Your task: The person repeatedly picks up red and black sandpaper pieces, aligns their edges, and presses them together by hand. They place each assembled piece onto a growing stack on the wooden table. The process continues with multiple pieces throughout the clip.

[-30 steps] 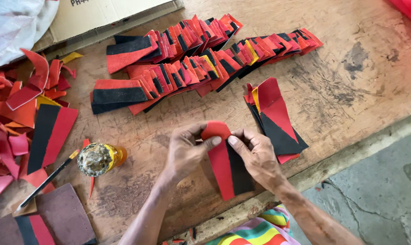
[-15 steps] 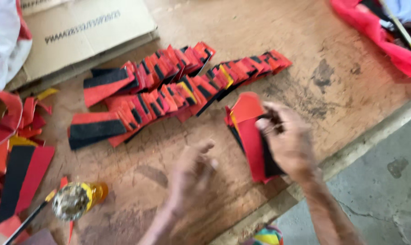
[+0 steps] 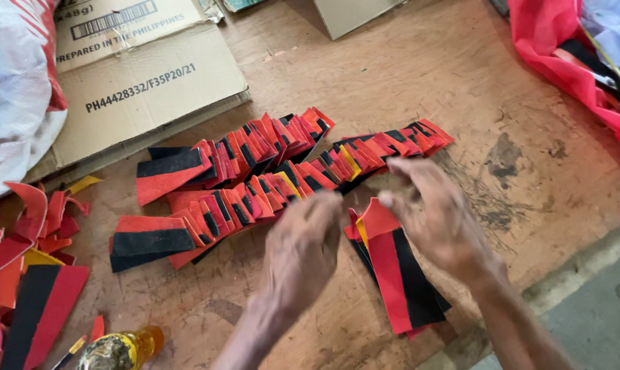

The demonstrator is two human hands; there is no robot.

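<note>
head cam | looks steeply down, close | wooden table fills view | 1 view

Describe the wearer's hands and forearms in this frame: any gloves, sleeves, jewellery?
Both hands are bare: no gloves on the left hand or the right hand. Both forearms are uncovered as far as the frame shows, with no sleeve or cuff visible. No watch, bracelet or ring can be made out, though motion blur softens the fingers, so small items could be missed.

Left hand and right hand hover close together, fingers loosely curled, forearms angled inward.
</note>
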